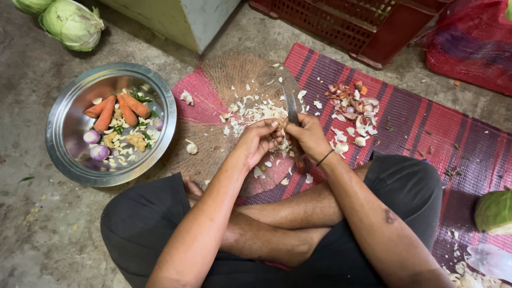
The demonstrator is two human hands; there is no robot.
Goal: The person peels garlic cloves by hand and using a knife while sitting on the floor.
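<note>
I sit cross-legged on a striped red and purple mat (pixel 426 128). My left hand (pixel 258 140) pinches a small garlic clove at its fingertips. My right hand (pixel 308 135), with a black band on the wrist, meets it and is closed around the handle of a knife (pixel 290 101), whose blade points away from me. Whether the blade touches the clove is hidden by my fingers. White garlic peels (pixel 250 112) lie scattered on the round woven mat (pixel 229 80) under my hands.
A steel bowl (pixel 58 138) at the left holds carrots (pixel 114 109), small purple onions (pixel 96 145), peeled garlic and greens. Cabbages (pixel 72 24) lie at the top left and another cabbage (pixel 493 210) at the right edge. A red plastic crate (pixel 373 26) stands beyond the mat.
</note>
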